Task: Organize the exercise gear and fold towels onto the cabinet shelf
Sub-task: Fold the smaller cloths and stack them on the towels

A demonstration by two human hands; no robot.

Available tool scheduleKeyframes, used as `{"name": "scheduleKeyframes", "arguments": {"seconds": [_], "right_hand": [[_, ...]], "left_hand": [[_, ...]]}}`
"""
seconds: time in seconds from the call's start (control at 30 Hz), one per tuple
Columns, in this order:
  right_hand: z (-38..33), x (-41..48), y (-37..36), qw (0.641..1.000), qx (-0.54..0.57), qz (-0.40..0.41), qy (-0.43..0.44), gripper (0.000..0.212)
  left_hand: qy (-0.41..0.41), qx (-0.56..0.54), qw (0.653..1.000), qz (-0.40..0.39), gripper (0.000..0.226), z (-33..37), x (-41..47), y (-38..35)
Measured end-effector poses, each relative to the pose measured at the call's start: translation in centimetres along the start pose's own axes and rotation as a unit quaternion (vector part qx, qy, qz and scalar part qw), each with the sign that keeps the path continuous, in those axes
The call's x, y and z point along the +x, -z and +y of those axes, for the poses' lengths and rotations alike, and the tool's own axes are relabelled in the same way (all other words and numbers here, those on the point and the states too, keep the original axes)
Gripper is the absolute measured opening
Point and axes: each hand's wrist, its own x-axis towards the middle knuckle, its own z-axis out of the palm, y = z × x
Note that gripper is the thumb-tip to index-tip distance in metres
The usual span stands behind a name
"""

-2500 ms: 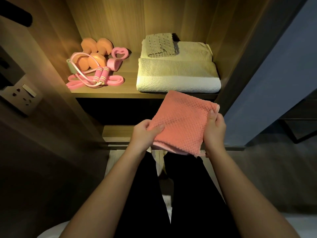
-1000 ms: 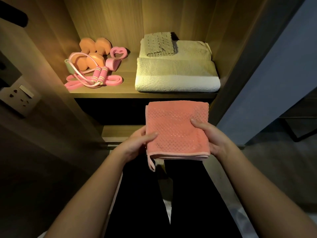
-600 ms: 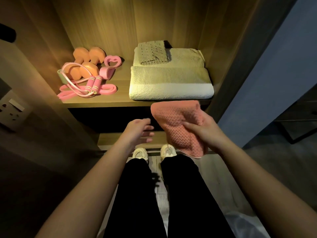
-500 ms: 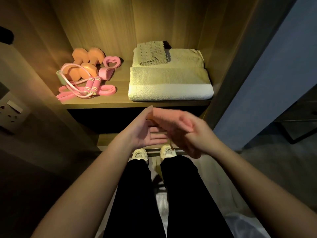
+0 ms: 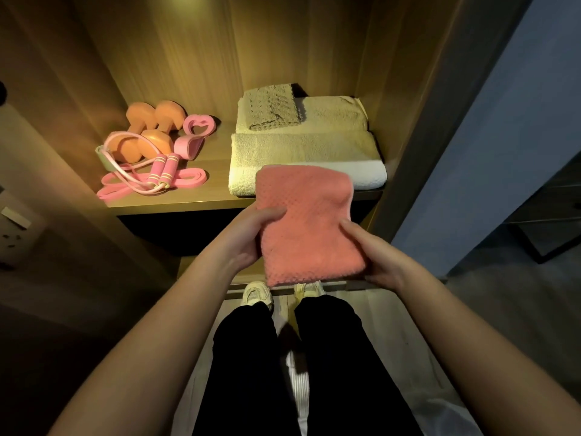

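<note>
A folded pink waffle towel (image 5: pixel 306 221) hangs in front of the cabinet shelf (image 5: pixel 176 205), held by both hands. My left hand (image 5: pixel 248 236) grips its left edge with the thumb on top. My right hand (image 5: pixel 374 253) grips its right edge. On the shelf's right lies a folded cream towel (image 5: pixel 301 146) with a small grey cloth (image 5: pixel 272 107) on top. The shelf's left side holds orange dumbbells (image 5: pixel 151 127), a pink heart-shaped grip ring (image 5: pixel 196 133), a pink skipping rope (image 5: pixel 160 168) and a pink resistance band (image 5: pixel 125 187).
Wooden cabinet walls close in the shelf on both sides and behind. A lower shelf (image 5: pixel 204 269) sits beneath in shadow. A wall socket (image 5: pixel 12 228) is at far left. My legs and light shoes (image 5: pixel 256 294) stand on the floor below.
The pink towel was folded smaller between my hands. My left hand let go briefly, then took hold again. The towel now sits higher, its top overlapping the cream towel's front edge.
</note>
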Motion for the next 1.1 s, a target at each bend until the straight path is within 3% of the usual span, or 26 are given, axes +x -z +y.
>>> {"name": "scheduleKeyframes", "arguments": {"seconds": [0.07, 0.17, 0.37, 0.47, 0.6, 0.7, 0.87, 1.0, 1.1], "right_hand": [[-0.4, 0.1, 0.8, 0.993, 0.093, -0.049, -0.055, 0.057], [-1.5, 1.1, 1.6, 0.992, 0.118, -0.043, 0.005, 0.049], [-6.7, 4.0, 2.8, 0.982, 0.012, 0.094, 0.163, 0.026], [-9.9, 5.4, 3.4, 0.971, -0.016, 0.129, 0.203, 0.032], [-13.7, 7.6, 4.4, 0.958, 0.021, 0.168, 0.233, 0.017], [-14.9, 9.5, 4.9, 0.940, 0.114, 0.205, 0.246, 0.014], [-12.5, 11.2, 5.2, 0.885, 0.402, 0.163, 0.169, 0.033], [-11.4, 11.0, 5.5, 0.862, 0.459, 0.131, 0.167, 0.034], [-11.4, 10.8, 4.8, 0.866, 0.455, 0.128, 0.164, 0.022]], "left_hand": [[-0.001, -0.008, 1.000, -0.021, 0.035, 0.7, 0.4, 0.1], [0.016, 0.006, 1.000, 0.000, 0.025, 1.5, 1.6, -0.2], [-0.064, 0.111, 0.984, 0.121, 0.039, 3.5, 7.6, -2.1], [-0.100, 0.106, 0.980, 0.134, 0.031, 5.9, 11.2, -3.4], [-0.138, 0.058, 0.980, 0.134, 0.037, 8.8, 15.9, -4.8], [-0.153, 0.002, 0.979, 0.132, 0.030, 9.5, 19.0, -5.3], [0.014, 0.156, 0.978, 0.140, 0.035, 7.3, 21.5, -4.3], [0.057, 0.141, 0.978, 0.146, 0.022, 7.3, 22.1, -3.9], [0.052, 0.197, 0.967, 0.156, 0.030, 7.2, 22.7, -4.2]]}}
